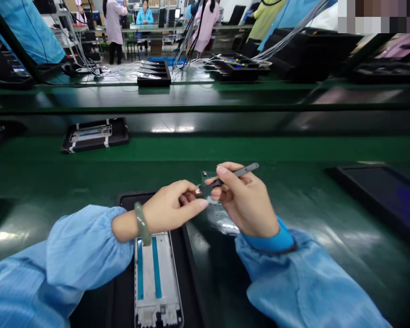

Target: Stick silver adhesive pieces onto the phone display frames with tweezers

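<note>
A worker's right hand [248,200] pinches a slim grey tool [238,174], apparently tweezers, between thumb and forefinger in a pen-like grip, its tip angled down to a small dark flat part [207,179]. The left hand [167,208] reaches in from the other side, thumb and fingers drawn nearly together at the part's near edge; whether they have hold of it cannot be told from this angle. The two hands almost touch, a close, braced pairing that looks well suited to fine work, with the tool held short and the part kept directly above the work surface.

A pale green bangle [142,223] circles the left wrist, and loose blue smock sleeves [89,246] gather at both arms. Below the hands, a clear plastic bag [220,219] lies beside a white phone frame with blue strips [155,278], which sits in a black tray [130,199] on the green workbench [280,205]. A dark flat panel [379,198] lies to the right. Across the bench, another taped frame [90,133] rests in its own black tray [121,132]. Farther off, black racks [153,79] and hanging cables [82,54] line the next bench, where a co-worker in a pink smock [113,27] stands.
</note>
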Demonstrator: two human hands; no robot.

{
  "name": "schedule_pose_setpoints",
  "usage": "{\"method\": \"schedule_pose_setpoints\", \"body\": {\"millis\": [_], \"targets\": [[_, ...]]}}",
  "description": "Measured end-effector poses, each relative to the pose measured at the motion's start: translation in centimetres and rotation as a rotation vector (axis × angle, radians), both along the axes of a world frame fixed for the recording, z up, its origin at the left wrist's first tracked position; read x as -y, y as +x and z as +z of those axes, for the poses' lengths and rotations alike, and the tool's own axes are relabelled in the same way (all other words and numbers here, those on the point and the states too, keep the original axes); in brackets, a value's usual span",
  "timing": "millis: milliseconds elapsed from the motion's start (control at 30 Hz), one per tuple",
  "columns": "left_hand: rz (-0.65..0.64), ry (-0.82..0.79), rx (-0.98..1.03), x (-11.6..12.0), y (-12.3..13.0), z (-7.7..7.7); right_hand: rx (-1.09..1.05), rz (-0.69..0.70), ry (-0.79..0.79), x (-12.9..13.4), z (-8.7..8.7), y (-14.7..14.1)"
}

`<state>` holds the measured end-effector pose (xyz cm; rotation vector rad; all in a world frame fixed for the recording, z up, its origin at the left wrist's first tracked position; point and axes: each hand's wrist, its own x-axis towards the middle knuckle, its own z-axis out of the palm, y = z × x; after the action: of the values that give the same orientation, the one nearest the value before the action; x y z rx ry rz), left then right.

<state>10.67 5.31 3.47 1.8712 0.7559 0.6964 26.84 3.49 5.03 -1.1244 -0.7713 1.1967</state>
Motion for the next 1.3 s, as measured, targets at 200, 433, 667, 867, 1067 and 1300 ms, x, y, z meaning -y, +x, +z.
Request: {"method": "schedule_pose_setpoints", "body": {"millis": [200,433,667,867,1067,1300], "targets": [[0.141,-0.443,0.181,2.4,-3.6,0.5,0.062,0.041,0.045,1.1,-0.9,-3.5],[0.15,-0.527,0.044,3.2,-6.1,-0.1,0.37,0.153,0.225,2.7,-0.9,-5.0],[0.122,-0.544,-0.012,3.8,-7.3,-0.3,0.379,0.213,0.185,2.7,-1.8,-5.4],[0.113,-0.526,-0.031,3.8,-7.2,-0.7,0.343,0.245,0.178,2.9,-2.2,-5.7],[0.069,-0.354,-0.255,4.0,-8.4,0.3,0.263,0.188,0.086,2.5,-1.9,-5.4],[0.065,0.466,-0.435,4.9,-11.5,-2.3,0.262,0.188,-0.062,1.6,-3.2,-6.9]]}}
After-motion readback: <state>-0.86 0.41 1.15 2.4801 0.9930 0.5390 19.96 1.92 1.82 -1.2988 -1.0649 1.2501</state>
